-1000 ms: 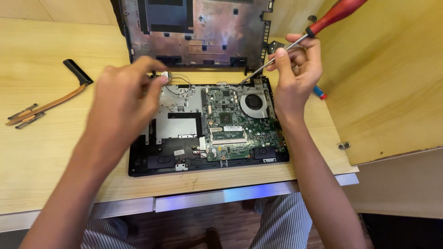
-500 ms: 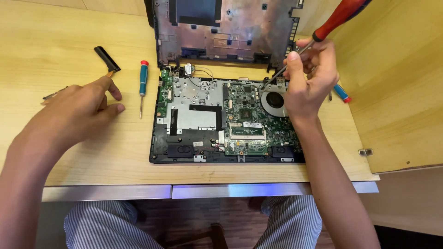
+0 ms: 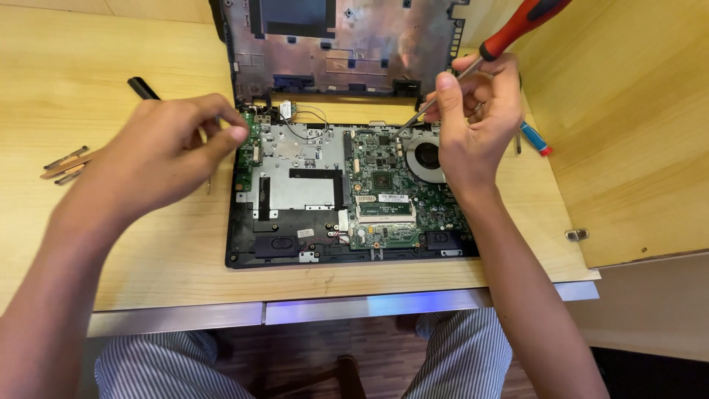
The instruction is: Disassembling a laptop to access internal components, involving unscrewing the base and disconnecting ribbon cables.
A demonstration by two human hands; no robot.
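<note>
Head view only. My right hand (image 3: 476, 111) grips the red-and-black-handled screwdriver (image 3: 517, 28), fingers closed round the lower handle and metal shaft, tip down on the green circuit board (image 3: 384, 185) of the opened black laptop base (image 3: 347, 196), just left of the round grey fan (image 3: 428, 157). To do this well I judge: keep the shaft in line with the screw, press straight down, turn slowly so the tip doesn't skid onto the board. Whether the tip sits in a screw head is too small to tell.

My left hand (image 3: 173, 151) hovers at the laptop's left edge, fingers curled, thumb and forefinger pinched together; something tiny may be between them, can't tell. Forearm comes in low from the lower left, wrist raised. Right forearm rises from below, wrist bent in over the fan.

The laptop lies in the middle of the pale wooden surface (image 3: 96, 251), its detached grey cover panel (image 3: 340, 44) propped behind. A blue-and-red small screwdriver (image 3: 533, 139) lies just right of my right hand.
</note>
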